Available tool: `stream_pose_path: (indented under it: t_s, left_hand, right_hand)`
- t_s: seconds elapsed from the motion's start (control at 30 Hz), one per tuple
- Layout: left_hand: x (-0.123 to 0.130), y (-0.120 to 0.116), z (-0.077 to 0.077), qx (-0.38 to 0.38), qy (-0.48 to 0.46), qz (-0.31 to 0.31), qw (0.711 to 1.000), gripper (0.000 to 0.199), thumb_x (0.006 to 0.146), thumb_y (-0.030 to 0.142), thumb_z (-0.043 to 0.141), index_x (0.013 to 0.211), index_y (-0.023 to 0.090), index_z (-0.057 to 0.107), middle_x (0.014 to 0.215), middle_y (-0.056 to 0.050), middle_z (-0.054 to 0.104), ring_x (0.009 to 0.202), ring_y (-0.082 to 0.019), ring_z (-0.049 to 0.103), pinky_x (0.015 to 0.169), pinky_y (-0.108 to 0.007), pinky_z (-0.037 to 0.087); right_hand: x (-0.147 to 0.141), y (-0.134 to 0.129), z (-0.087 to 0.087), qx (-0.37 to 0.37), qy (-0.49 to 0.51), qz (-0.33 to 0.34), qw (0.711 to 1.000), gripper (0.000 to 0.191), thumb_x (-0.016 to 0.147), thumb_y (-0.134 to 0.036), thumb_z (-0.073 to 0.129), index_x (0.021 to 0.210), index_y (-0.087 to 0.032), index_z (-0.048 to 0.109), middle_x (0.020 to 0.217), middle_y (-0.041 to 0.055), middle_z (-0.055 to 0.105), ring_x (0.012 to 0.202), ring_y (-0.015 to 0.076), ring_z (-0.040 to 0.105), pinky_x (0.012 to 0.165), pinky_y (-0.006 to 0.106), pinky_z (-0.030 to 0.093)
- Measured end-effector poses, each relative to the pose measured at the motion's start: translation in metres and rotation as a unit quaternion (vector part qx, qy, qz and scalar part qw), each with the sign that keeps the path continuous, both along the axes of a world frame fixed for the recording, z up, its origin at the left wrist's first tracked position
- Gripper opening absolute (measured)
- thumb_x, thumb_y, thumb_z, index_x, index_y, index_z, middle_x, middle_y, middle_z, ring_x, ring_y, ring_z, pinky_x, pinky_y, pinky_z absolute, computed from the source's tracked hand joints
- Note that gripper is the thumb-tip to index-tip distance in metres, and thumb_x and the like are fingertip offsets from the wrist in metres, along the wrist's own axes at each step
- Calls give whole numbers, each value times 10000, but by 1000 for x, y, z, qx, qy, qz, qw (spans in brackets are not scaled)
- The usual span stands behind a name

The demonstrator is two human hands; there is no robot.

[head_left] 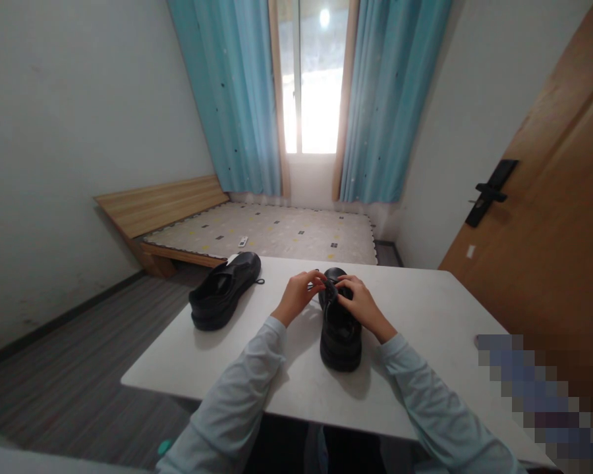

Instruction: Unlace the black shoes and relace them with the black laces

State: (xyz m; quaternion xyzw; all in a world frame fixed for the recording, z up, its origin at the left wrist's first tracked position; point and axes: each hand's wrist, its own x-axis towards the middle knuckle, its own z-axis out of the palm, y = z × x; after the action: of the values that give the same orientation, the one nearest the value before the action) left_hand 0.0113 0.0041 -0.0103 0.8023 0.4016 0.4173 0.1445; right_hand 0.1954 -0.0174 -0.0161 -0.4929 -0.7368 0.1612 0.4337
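Note:
A black shoe (340, 339) stands on the white table (420, 306), its heel toward me and its toe pointing away. My left hand (302, 293) is at the left side of its lacing, fingertips pinched together near the shoe's tongue. On the right side of the opening, my right hand (360, 301) has its fingers closed at the laces and upper. What exactly the fingertips hold is too small to make out. A second black shoe (222, 293) rests at the table's left edge, with a lace loop sticking out to its right.
Beyond the table is a bed (286, 227) with a small white object (243, 241) on it. A wooden door (548, 217) stands at the right. A pixelated patch covers the table's right edge.

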Motion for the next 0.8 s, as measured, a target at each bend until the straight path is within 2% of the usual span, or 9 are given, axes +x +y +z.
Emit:
stream_pose_path:
  t_s: [0.1,0.3,0.57,0.8]
  left_hand:
    - [0,-1,1,26,40,6,999,160,778,189,638,936,216,635,821,-5,692,801,-159,631,752,-273,452]
    - [-2,-2,1,80,107,-27,991,187,760,179,644,943,219,628,929,-5,698,875,-174,618,834,-322,410]
    - [-3,0,1,71,103,-29,992,177,769,167,631,940,214,631,938,-7,698,880,-173,611,811,-310,420]
    - [-4,2,1,60,101,-8,993,242,763,122,615,986,218,615,894,-6,693,867,-165,599,817,-309,429]
  right_hand:
    - [0,2,-2,1,-15,-3,1000,93,712,-201,648,800,-182,674,1059,109,606,1036,248,539,930,443,405]
    - [-1,5,-2,-7,-60,-26,998,47,696,-199,652,743,-196,659,1064,89,600,1032,244,525,897,430,415]
    - [-7,5,1,-7,-111,-55,992,50,714,-176,616,681,-209,633,1040,72,594,986,230,522,874,409,411]
    - [-7,3,1,19,-96,-42,994,66,745,-151,562,732,-208,592,987,66,607,961,223,528,871,400,409]
